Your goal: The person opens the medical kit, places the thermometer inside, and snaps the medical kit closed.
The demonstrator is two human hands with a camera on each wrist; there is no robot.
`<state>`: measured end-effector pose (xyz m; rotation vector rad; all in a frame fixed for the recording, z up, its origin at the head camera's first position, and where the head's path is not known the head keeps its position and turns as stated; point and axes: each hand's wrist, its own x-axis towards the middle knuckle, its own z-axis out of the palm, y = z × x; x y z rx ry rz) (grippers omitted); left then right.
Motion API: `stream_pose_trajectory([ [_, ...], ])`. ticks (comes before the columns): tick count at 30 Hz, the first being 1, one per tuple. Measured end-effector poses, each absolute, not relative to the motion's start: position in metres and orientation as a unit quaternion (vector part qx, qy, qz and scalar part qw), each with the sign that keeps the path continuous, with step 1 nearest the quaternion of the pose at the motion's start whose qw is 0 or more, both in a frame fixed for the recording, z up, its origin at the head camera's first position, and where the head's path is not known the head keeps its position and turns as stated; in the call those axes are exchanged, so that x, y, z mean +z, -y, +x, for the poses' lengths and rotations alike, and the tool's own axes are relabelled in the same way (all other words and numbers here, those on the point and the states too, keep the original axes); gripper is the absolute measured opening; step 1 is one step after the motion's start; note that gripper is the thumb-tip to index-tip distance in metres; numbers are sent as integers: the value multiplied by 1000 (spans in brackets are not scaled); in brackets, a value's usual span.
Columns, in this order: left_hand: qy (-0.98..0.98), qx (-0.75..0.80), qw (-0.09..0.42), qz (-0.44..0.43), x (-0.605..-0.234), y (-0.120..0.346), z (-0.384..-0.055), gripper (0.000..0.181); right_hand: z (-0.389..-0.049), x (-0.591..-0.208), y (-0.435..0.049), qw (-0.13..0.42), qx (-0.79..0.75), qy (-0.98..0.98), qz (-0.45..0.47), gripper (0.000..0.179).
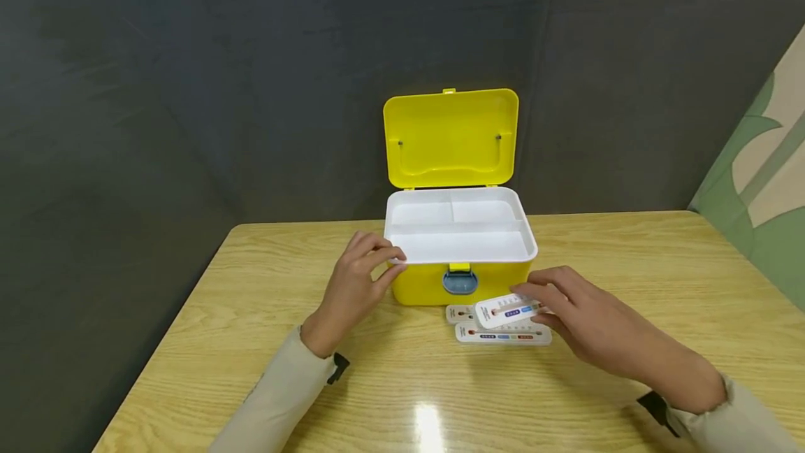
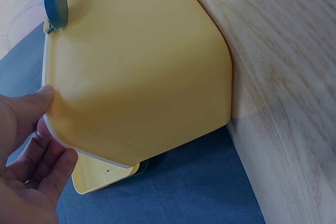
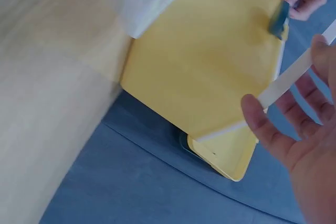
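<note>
A yellow storage box stands with its lid raised, showing a white tray with three bare compartments. My left hand pinches the rim at the front left corner, thumb outside and fingers over the edge. In front of the box's right side, my right hand holds a flat white thermometer between thumb and fingers; the right wrist view shows this thermometer edge-on. Beneath it on the table lie two similar thermometers, a nearer one and a partly covered one against the box.
The wooden table extends on both sides of the box. A dark cloth wall rises behind, close to the lid. A blue-grey latch hangs on the box front. At right is a green and beige patterned panel.
</note>
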<state>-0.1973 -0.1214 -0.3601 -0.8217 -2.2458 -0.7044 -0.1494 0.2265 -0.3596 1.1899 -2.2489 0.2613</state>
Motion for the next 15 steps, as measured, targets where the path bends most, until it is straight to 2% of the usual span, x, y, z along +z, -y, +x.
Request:
stream_pose_trajectory([
  [9, 853, -270, 318, -314, -363, 123, -199, 7, -155, -341, -223, 316, 85, 840, 433, 52],
  [15, 853, -274, 314, -314, -363, 121, -199, 7, -159, -324, -215, 310, 83, 842, 433, 55],
])
